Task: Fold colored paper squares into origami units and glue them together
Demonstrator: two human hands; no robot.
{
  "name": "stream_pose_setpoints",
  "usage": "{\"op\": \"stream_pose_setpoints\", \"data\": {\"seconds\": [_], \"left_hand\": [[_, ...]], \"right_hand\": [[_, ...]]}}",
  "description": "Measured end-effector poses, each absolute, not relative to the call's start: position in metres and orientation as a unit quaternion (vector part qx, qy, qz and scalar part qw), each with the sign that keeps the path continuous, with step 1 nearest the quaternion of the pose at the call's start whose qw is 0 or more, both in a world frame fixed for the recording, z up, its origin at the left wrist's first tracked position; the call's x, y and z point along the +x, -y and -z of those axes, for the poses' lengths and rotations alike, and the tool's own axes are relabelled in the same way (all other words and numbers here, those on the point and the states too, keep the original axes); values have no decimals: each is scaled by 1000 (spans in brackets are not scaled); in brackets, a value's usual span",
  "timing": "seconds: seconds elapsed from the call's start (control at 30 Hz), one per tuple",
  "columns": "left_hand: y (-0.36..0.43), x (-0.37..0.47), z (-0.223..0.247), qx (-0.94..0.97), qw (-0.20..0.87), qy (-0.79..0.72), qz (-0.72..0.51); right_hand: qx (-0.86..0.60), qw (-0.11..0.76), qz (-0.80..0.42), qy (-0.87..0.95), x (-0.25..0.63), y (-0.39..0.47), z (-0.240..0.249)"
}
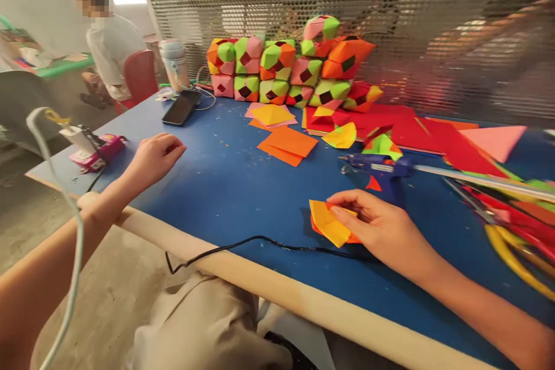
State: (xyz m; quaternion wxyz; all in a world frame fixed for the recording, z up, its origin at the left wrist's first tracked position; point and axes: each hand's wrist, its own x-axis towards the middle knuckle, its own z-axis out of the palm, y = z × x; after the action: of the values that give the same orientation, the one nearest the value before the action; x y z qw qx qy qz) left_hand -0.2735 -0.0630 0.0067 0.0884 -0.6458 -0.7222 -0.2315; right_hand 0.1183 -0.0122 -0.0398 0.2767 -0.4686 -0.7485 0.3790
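My right hand (368,221) pinches a folded paper piece (332,224), yellow on top with orange beneath, between thumb and fingers just over the blue tabletop. My left hand (156,156) is loosely curled over the far left of the table, fingers bent in, and nothing shows in it. Just behind my right hand lies a blue glue gun (377,165) with a long glue stick in its back. Flat orange paper (288,144) lies toward the middle, and a yellow folded piece (341,136) sits beyond the glue gun's nozzle.
Stacked paper polyhedra (275,63) line the perforated metal screen. A phone (181,108), a bottle (174,66) and a pink power strip (97,153) stand left. A black cord (260,238) crosses the front edge. Scissors (515,254) and red paper lie right. Another person sits far left.
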Motion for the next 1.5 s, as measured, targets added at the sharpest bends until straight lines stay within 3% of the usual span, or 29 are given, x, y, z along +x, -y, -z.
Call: {"op": "stream_pose_setpoints", "data": {"seconds": [0.13,0.33,0.5,0.67,0.9,1.07,1.2,1.5], "left_hand": [[23,-199,-13,-725,14,622,296],[-6,-94,-9,-776,-276,471,316],[-4,-63,-2,-758,-404,431,276],[0,-68,2,-713,-417,482,291],[12,-67,5,-635,-383,526,416],[18,-61,12,-618,-455,491,411],[19,-59,15,-624,-436,503,409],[24,-52,17,-560,-505,487,440]], "right_hand": [[-435,316,-418,733,114,9,37],[-408,367,-429,717,115,2,37],[-372,399,-404,735,116,3,36],[-371,408,-409,727,118,4,35],[-407,427,-400,701,116,1,35],[-397,440,-327,736,114,-1,35],[-378,445,-261,769,112,4,31],[-383,460,-314,737,111,1,33]]}}
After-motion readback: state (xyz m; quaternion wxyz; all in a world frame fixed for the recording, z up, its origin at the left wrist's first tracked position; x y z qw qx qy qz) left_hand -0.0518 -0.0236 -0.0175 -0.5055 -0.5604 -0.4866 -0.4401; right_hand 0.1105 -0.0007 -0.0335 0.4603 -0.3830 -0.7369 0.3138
